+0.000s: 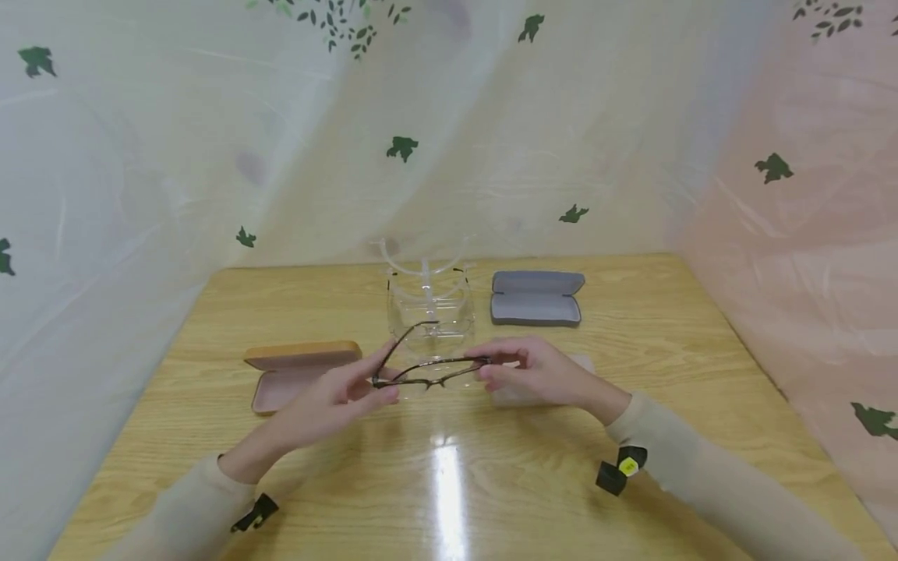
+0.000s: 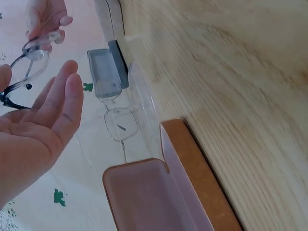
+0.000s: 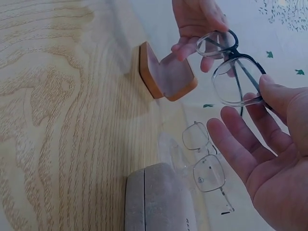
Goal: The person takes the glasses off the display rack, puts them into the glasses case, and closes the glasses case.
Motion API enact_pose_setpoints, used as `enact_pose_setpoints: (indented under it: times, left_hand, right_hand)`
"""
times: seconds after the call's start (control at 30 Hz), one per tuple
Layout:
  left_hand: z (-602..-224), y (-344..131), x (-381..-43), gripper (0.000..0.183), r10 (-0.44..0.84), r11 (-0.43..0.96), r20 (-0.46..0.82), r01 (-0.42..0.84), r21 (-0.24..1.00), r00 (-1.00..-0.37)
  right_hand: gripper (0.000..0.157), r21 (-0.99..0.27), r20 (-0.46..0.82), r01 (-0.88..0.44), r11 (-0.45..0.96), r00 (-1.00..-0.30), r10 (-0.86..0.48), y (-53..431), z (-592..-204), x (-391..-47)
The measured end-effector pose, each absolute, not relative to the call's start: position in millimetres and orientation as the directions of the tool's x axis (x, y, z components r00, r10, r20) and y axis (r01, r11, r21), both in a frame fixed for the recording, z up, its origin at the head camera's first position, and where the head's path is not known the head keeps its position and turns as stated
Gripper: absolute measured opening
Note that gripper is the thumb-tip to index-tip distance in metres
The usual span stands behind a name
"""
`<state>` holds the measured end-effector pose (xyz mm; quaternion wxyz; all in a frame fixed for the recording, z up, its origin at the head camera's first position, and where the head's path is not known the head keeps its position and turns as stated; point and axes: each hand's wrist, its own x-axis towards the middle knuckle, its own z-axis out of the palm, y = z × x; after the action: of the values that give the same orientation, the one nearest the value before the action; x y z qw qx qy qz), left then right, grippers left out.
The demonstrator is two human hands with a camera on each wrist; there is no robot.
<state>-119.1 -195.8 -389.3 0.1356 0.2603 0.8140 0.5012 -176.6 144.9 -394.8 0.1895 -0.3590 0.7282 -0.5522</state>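
Dark-rimmed eyeglasses are held up over the table between both hands. At one end of the frame, my left hand pinches the glasses near the hinge. My right hand pinches the other end between thumb and fingers; its lower fingers extend freely in the right wrist view. One temple arm sticks out unfolded toward the back. Just beyond the glasses, a clear display stand carries thin wire-rimmed glasses.
An orange glasses case lies open beside the left hand. At the back right stands an open grey case. Under the right hand is a closed pale case. Patterned curtains enclose the wooden table.
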Motion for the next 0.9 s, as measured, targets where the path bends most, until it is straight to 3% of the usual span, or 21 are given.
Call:
enact_pose_setpoints:
  times: [0.1, 0.2, 0.53, 0.9]
  left_hand:
    - [-389, -193, -120, 0.059, 0.637, 0.332, 0.099, 0.389, 0.859, -0.764]
    - [-389, -191, -121, 0.052, 0.690, 0.252, 0.130, 0.405, 0.879, -0.712]
    - [-392, -191, -127, 0.047, 0.772, 0.011, 0.129, 0.217, 0.976, -0.622]
    - [-391, -196, -130, 0.044, 0.750, 0.037, 0.070, 0.147, 0.988, -0.658]
  right_hand:
    - [0.034, -0.939, 0.134, -0.322, 0.123, -0.670, -0.730, 142, -394, -176]
    - [0.033, -0.939, 0.147, -0.327, 0.109, -0.667, -0.731, 141, -394, -175]
    - [0.035, -0.959, 0.135, -0.276, 0.061, -0.636, -0.760, 144, -395, -176]
    - [0.039, -0.981, 0.083, -0.189, 0.053, -0.645, -0.760, 149, -394, -175]
